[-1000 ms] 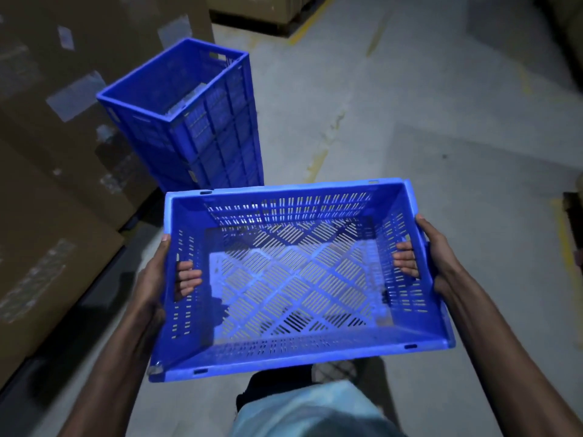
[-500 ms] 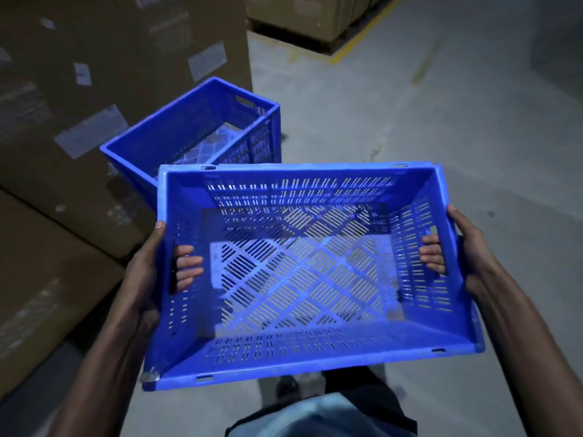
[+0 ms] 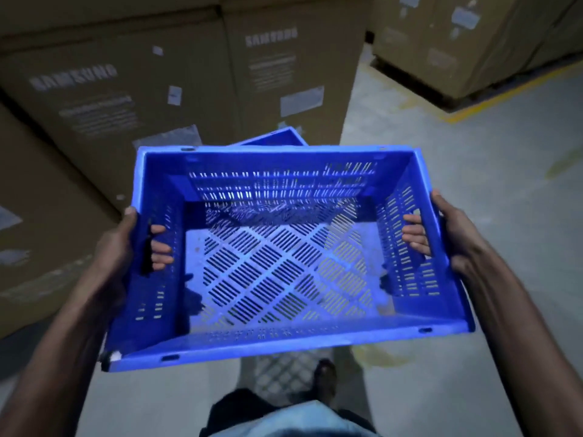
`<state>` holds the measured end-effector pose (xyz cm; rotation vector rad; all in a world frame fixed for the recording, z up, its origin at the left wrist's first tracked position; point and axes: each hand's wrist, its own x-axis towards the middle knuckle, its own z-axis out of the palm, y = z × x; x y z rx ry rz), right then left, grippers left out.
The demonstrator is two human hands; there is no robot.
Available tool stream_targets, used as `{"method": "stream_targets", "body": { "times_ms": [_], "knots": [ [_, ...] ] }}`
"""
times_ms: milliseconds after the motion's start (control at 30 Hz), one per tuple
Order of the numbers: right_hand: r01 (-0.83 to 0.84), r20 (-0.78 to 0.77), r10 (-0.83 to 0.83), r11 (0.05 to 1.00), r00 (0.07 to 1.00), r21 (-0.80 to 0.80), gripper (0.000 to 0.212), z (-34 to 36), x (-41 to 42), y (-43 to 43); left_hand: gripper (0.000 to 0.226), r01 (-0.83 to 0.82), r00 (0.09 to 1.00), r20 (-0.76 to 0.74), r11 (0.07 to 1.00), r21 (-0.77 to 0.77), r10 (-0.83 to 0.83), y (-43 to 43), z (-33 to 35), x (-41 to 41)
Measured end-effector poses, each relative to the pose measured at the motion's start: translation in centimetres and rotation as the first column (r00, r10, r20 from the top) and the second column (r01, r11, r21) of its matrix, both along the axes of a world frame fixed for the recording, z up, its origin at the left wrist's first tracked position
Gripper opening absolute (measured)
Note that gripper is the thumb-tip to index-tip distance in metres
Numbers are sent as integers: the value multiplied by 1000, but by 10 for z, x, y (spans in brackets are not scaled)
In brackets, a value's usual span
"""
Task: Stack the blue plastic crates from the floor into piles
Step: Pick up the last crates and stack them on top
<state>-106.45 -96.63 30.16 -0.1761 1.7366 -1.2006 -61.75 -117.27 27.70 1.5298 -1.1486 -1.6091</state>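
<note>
Over the pile, carried crate now nearer, apparently covering most

blue crates: 2 | hands: 2 | cardboard boxes: several

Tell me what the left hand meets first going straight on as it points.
Likely the cardboard box ahead; the left hand grips the held crate, and the crate pile sits right of that line. Depth unclear.

Head view: worn on the head, wide-angle.
Facing: forward and down.
Nearness: close over the crate; boxes beyond.
</note>
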Motion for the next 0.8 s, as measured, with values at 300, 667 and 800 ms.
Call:
{"method": "stream_targets", "body": {
  "times_ms": [300,667,800],
  "knots": [
    [-303,-84,299,952,951,-38,60,37,-48,-201,57,-160,987,15,986,34,160,-70,20,-12],
    [-406,-155,402,914,902,10,54,31,-34,-365,57,-211,977,38,973,90,209,-192,12,-7],
    [-417,-68,417,909,906,10,52,16,-43,-409,56,-218,976,53,967,132,212,-232,15,-14]
  ]
}}
